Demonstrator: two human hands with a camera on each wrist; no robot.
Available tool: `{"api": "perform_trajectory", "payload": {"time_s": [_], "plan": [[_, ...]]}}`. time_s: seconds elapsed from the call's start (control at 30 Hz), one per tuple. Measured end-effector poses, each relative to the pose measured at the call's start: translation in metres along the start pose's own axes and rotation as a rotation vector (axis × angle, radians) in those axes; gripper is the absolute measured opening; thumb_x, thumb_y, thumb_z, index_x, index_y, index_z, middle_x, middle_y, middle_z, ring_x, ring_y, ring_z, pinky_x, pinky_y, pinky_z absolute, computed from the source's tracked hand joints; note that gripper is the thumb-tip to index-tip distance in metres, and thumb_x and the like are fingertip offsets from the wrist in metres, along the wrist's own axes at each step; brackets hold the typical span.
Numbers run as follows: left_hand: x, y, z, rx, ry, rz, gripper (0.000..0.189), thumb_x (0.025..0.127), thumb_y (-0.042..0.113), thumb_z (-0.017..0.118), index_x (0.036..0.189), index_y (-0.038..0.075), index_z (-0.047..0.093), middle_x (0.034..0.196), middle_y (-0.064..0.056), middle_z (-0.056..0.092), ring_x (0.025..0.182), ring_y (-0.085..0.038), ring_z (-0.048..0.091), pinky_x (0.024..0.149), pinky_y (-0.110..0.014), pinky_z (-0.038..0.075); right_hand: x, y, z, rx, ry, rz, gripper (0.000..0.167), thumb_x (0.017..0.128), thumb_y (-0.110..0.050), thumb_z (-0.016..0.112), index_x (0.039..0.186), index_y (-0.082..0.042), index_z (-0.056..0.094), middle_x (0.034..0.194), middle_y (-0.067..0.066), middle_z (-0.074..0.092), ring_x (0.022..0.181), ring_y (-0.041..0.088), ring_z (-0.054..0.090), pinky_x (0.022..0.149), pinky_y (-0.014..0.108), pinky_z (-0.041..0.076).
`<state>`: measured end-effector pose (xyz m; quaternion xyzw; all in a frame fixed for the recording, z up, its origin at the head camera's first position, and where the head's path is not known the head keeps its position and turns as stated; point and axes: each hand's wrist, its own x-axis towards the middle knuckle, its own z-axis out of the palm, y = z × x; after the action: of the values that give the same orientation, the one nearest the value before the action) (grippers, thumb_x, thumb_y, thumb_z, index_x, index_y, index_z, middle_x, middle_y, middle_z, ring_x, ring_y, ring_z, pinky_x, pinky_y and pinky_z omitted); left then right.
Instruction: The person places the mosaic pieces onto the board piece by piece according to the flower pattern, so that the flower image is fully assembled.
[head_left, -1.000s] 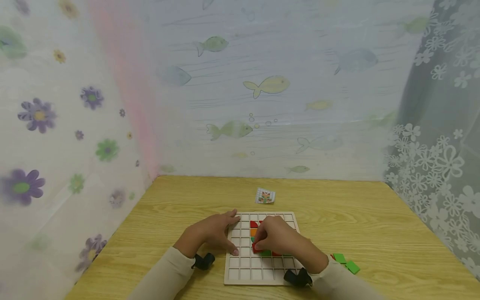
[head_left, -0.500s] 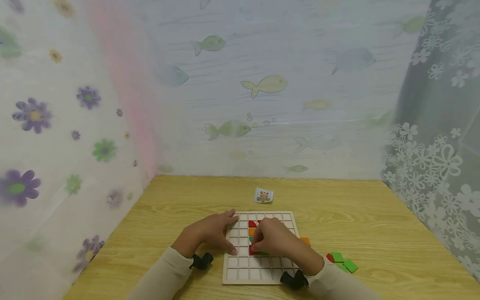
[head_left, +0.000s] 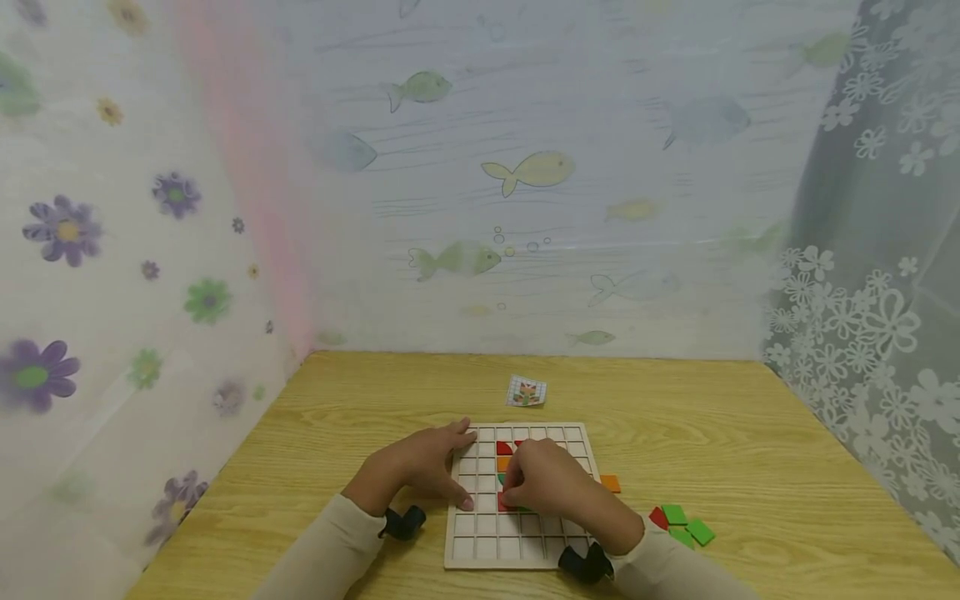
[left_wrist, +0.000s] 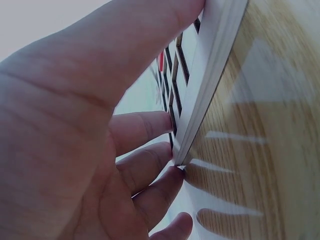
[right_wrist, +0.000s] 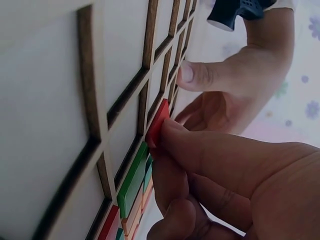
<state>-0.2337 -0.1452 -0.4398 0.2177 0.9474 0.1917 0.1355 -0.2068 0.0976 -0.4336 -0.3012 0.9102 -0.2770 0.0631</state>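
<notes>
A pale wooden grid board lies on the table. My left hand rests on its left side, thumb and fingers spread along the frame, as the left wrist view also shows. Over the middle of the board, my right hand pinches a red square tile between thumb and forefinger. That tile sits at a cell at the left of the coloured pattern, touching or nearly touching the board. Beside it is a green tile. Above stand an orange tile and a red rounded tile. My right hand hides the rest.
Right of the board lie several loose tiles: green squares, a red piece and, close to the board's edge, an orange tile. Behind the board is a small printed pattern card. Patterned curtains surround the table.
The red tile, tilted in my right fingers a second ago, has come down flatter at its cell. The right hand has shifted only slightly; the left hand stays on the board.
</notes>
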Motion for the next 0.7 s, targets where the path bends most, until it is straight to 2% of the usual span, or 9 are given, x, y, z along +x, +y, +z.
{"api": "perform_trajectory", "payload": {"time_s": [0.4,0.7], "plan": [[-0.0005,0.0006,-0.0007,-0.014,-0.003,0.002,0.108,0.072,0.051,0.093,0.161,0.017,0.041,0.173,-0.006,0.022,0.157,-0.033,0.027,0.122,-0.056,0.033,0.0001,0.0014,0.0021,0.012,0.006,-0.018,0.019,0.083,-0.015,0.087,0.068,-0.021,0.078,0.061,-0.015,0.065,0.061,0.003,0.057,0.056,0.024,0.049],[-0.0007,-0.0007,-0.0007,-0.024,-0.014,0.000,0.107,0.073,0.051,0.092,0.161,0.020,0.040,0.173,-0.005,0.020,0.157,-0.033,0.028,0.122,-0.056,0.033,0.0003,0.0000,0.0023,-0.001,0.006,0.002,0.017,0.083,-0.018,0.087,0.069,-0.023,0.079,0.063,-0.016,0.065,0.062,0.003,0.058,0.057,0.025,0.050]]}}
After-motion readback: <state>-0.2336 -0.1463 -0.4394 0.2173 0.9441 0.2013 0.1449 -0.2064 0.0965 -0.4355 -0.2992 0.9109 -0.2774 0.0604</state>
